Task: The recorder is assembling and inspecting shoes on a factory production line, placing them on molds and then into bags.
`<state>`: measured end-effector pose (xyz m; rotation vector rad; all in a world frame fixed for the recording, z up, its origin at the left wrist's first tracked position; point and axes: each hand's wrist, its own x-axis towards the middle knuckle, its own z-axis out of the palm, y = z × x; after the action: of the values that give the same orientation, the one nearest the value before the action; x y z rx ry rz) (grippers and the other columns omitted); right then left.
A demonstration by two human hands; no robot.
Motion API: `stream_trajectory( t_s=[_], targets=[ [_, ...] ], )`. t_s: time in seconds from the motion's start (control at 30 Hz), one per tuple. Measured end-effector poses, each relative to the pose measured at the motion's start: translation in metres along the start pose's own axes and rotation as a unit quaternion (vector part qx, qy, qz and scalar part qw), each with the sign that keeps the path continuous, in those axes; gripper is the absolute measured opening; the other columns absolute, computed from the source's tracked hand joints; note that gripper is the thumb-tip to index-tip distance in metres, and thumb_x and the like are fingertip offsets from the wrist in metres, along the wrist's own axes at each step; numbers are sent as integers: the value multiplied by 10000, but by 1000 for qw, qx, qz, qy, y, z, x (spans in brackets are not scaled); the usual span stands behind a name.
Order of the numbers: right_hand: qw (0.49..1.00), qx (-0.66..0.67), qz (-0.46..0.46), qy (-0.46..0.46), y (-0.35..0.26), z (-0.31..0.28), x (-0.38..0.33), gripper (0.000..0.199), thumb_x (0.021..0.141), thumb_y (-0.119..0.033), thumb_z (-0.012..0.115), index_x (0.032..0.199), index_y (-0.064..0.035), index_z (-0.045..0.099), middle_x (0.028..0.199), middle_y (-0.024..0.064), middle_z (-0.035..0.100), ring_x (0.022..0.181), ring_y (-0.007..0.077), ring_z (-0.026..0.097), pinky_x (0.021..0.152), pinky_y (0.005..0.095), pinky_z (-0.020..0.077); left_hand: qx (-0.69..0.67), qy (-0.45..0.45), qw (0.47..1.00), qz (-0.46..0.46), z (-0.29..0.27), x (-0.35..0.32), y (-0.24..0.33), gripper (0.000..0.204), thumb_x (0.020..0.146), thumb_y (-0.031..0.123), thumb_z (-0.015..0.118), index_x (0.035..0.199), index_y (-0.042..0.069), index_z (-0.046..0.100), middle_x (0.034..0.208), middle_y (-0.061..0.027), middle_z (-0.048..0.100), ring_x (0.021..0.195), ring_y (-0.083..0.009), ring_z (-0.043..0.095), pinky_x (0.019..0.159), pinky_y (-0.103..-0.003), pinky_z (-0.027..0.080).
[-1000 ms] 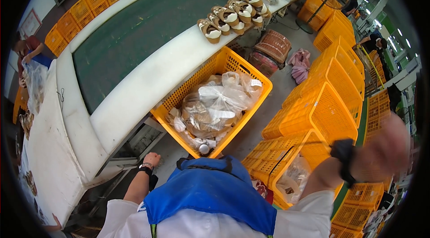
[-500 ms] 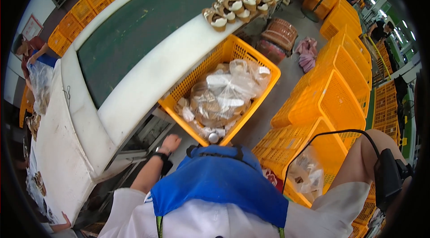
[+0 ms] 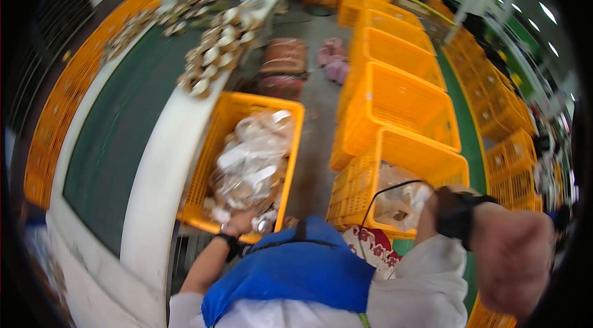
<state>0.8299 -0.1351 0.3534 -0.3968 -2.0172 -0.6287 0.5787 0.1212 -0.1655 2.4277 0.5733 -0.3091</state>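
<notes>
A yellow plastic crate [image 3: 294, 161] stands in front of me. It holds clear plastic bags [image 3: 254, 150], with brownish contents below them. My left hand [image 3: 239, 223] reaches over the crate's near rim, beside a small silvery round thing [image 3: 264, 224]. Blur hides its fingers, so I cannot tell whether it grips anything. My right arm is bent up at the right, with a black device [image 3: 460, 212] strapped on it and a black cable. Close to the camera, my right hand [image 3: 514, 257] is smeared, its fingers indistinct.
A green conveyor [image 3: 123, 142] with a white border runs along the left; shoes [image 3: 213, 56] are piled on its edge. Yellow crates [image 3: 407, 112] stand in a row at right, the nearest containing plastic bags [image 3: 401, 195]. Brown bundles [image 3: 284, 56] and pink cloth [image 3: 333, 59] lie farther off.
The view has swung to the right. My left hand has moved from below the crate to over its near rim. My right hand has come into view at the right.
</notes>
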Motion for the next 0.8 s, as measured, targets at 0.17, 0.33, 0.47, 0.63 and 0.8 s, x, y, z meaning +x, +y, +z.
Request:
stream_trajectory(
  t_s=[0.17,0.33,0.47,0.63,0.8],
  targets=[
    [883,-161,436,62,-21,15,-92,75,745,-58,537,707,-33,597,605,60,545,515,218,523,467,294,409,-76,-92,993,-19,51,-33,-42,379,680,155,599,1056,102,593,1037,-170,586,987,-319,544,845,-370,424],
    [709,-161,683,-69,-23,92,-307,149,787,-14,458,873,-16,579,672,171,575,562,293,561,524,346,451,-235,-4,941,-245,47,-81,-43,394,714,86,569,1106,118,564,992,-152,605,948,-280,565,808,-357,442],
    [318,189,594,-715,-133,144,-457,416,743,-342,517,1081,-104,562,1084,207,543,1072,324,479,937,453,321,-274,28,899,-341,43,-88,-29,405,725,62,527,1120,149,559,1051,-157,581,979,-263,557,819,-329,443],
    [376,239,650,-616,-146,170,-496,350,778,-303,503,1057,-105,576,1049,179,575,1016,299,524,855,423,383,-221,18,908,-355,57,-84,-19,573,710,88,472,1272,171,396,1182,-187,497,1079,-291,495,914,-352,387],
    [574,201,551,-572,-2,172,-504,326,775,-226,490,1045,-64,571,956,192,596,928,348,554,795,395,443,-213,62,927,-303,70,-96,5,417,707,144,449,1108,129,563,1074,-159,572,1022,-301,531,880,-375,415]
  ],
)
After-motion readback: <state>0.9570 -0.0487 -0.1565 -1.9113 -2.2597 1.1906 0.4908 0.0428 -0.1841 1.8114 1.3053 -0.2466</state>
